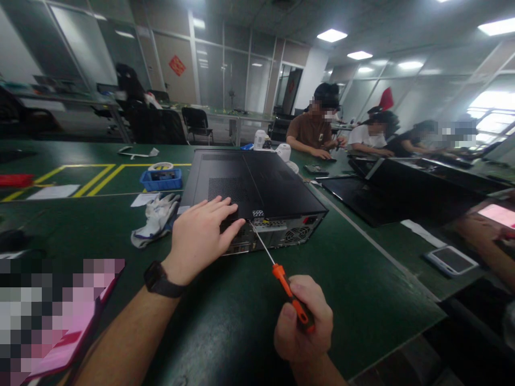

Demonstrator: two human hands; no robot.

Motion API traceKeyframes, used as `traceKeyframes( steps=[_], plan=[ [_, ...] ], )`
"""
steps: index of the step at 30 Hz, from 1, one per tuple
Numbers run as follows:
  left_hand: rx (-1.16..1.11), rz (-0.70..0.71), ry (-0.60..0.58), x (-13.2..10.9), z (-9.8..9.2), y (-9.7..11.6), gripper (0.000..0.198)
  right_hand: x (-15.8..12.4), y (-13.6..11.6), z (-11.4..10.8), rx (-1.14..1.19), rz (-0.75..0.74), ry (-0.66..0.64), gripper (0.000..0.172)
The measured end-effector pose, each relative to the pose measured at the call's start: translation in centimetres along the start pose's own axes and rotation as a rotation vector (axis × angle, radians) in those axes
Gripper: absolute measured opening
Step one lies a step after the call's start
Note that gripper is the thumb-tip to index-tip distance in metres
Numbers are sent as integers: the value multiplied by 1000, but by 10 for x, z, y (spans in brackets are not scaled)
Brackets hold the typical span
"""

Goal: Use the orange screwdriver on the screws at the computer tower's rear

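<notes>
A black desktop computer case [277,185] lies flat on the green table, its rear panel with fan grille and ports facing me. My left hand [203,236] rests on the case's near left edge, fingers spread over the top cover and thumb along the edge. In my right hand [308,316] is an orange-and-black screwdriver [281,273], fingers wrapped round its handle. The thin shaft points up and left, its tip at the rear edge of the case near a small patterned label [258,213]. What the tip touches is too small to make out.
Left of the case lie white work gloves [156,217] and a blue bin [161,181] with a tape roll behind it. Rightward are a black panel [358,201], a small device [453,260] and another person's hand with a phone [499,214]. Co-workers [316,128] sit across the table.
</notes>
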State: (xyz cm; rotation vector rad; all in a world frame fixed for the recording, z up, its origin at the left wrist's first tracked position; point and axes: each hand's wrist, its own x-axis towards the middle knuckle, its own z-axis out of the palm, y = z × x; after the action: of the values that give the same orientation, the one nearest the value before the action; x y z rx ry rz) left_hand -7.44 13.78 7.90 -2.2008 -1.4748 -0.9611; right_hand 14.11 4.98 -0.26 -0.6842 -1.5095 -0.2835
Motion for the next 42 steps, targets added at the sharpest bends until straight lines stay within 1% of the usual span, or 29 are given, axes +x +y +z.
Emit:
traceKeyframes(
  steps=[5, 8, 12, 15, 19, 23, 27, 29, 33, 37, 42],
  plan=[
    [4, -6, -4, 0, 0, 0, 35, -13, 4, 0, -52, 37, 73, 35],
    [1, -8, -5, 0, 0, 0, 35, -14, 4, -1, -23, 48, 44, 34],
    [-4, -12, -8, 0, -1, 1, 35, 0, 0, -2, 37, 20, -9, 33],
    [-11, -15, -8, 0, -1, 0, 35, 5, 0, -1, 16, 11, 3, 35],
    [-8, -18, -20, -1, -1, 0, 36, -2, 3, 0, -1, 6, 47, 36],
    [-1, -28, -37, -1, -1, 1, 36, -8, 4, 0, 30, 25, 38, 33],
    [-9, -28, -32, 0, -2, 1, 36, -10, 4, 0, 84, 33, 27, 35],
    [-11, -22, -29, 1, -2, 1, 36, -12, 5, -1, 35, 35, 45, 35],
    [-12, -15, -22, 1, -2, 1, 35, -15, 6, -2, -93, 45, 63, 29],
    [-7, -20, -22, 0, -2, 1, 35, -9, 4, -1, 14, 42, 20, 32],
    [-9, -18, -26, 0, -3, 1, 35, -4, 3, 0, 72, 47, 19, 38]
  ],
)
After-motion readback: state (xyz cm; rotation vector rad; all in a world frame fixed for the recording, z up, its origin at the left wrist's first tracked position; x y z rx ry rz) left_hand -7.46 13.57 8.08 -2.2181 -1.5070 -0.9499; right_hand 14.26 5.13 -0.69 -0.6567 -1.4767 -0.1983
